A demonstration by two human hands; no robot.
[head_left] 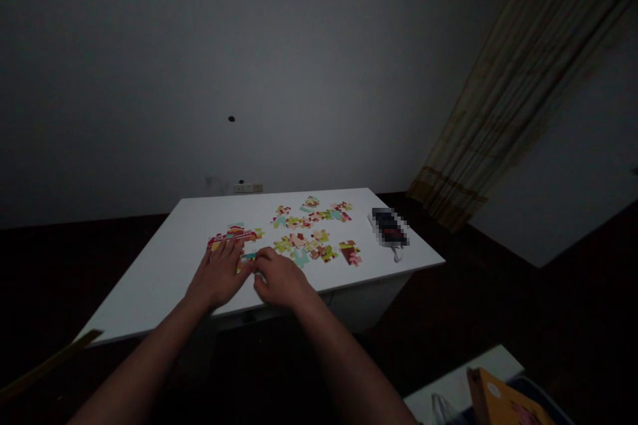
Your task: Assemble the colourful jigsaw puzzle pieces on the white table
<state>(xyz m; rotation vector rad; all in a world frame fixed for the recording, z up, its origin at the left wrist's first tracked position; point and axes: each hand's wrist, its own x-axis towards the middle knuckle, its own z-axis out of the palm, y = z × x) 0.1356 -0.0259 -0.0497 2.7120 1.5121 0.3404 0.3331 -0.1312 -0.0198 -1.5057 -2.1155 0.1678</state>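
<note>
Touching one partial puzzle (245, 236): one left hand (218, 275), one right hand (280, 277)

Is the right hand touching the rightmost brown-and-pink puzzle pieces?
Apart: the head view shows white tabletop between right hand and puzzle pieces.

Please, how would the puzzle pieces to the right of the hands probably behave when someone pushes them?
The puzzle pieces look flat and thin, so they would probably slide rather than roll. Being small, they are likely light. The white table looks smooth, so it may resist them little.
</note>
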